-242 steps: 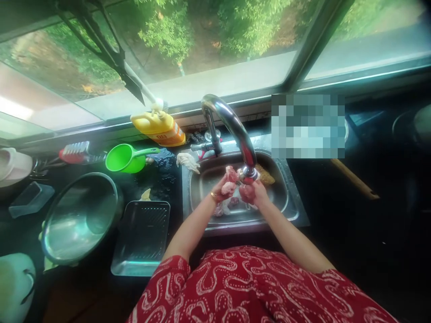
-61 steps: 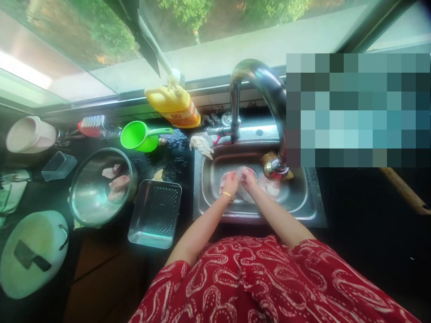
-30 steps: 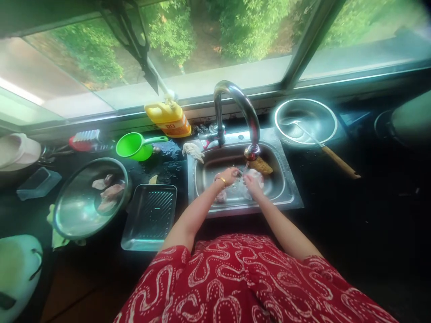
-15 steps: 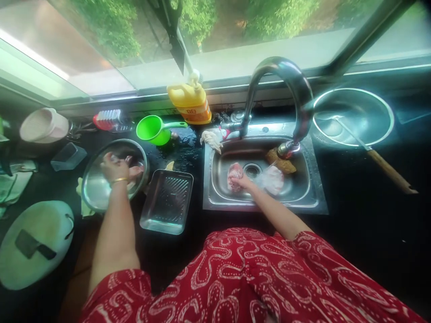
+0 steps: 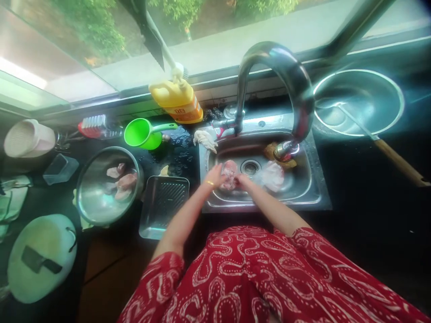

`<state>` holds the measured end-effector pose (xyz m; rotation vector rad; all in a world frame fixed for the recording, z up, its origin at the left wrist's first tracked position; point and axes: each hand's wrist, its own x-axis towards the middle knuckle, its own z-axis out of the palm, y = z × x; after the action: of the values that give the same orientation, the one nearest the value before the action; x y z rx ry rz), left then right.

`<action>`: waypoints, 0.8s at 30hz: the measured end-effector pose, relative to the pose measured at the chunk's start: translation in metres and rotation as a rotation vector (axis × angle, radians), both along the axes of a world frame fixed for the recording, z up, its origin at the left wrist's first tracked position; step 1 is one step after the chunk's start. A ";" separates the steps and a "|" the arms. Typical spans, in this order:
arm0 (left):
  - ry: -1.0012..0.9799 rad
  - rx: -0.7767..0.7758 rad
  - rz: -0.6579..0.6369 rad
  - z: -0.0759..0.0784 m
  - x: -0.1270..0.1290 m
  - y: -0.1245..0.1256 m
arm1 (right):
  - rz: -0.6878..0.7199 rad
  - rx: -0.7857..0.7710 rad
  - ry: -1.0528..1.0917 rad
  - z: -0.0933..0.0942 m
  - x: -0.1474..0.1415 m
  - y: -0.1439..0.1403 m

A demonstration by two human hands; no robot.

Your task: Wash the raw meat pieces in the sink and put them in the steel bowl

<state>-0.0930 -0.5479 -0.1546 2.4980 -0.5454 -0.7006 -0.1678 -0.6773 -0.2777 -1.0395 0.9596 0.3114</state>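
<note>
Both my hands are down in the steel sink [image 5: 313, 197]. My left hand [image 5: 215, 176] and my right hand [image 5: 241, 181] hold a pink piece of raw meat [image 5: 230, 172] between them, beside the drain [image 5: 250, 167]. A crumpled clear plastic bag [image 5: 272, 175] lies in the sink to the right of it, under the curved tap [image 5: 286, 76]. On the counter to the left stands a steel bowl [image 5: 90, 202] with several pieces of meat [image 5: 123, 181] in it.
A steel tray [image 5: 161, 211] sits between bowl and sink. Behind are a green scoop [image 5: 143, 133], a yellow jug [image 5: 177, 101] and a red brush [image 5: 94, 125]. A white chopping board with a cleaver [image 5: 38, 260] lies front left. A wok with a ladle [image 5: 358, 101] stands right.
My left hand has come back from the steel bowl to the sink and joined my right hand on the piece of meat. The bowl holds meat that was absent eight seconds ago.
</note>
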 end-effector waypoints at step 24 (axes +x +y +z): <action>0.037 -0.086 -0.264 -0.086 -0.033 -0.093 | -0.070 -0.457 -0.345 0.039 -0.034 -0.098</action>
<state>-0.1261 -0.6404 -0.2411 2.3520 -0.8834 -0.8001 -0.2022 -0.7752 -0.2387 -1.4175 0.7644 -0.1542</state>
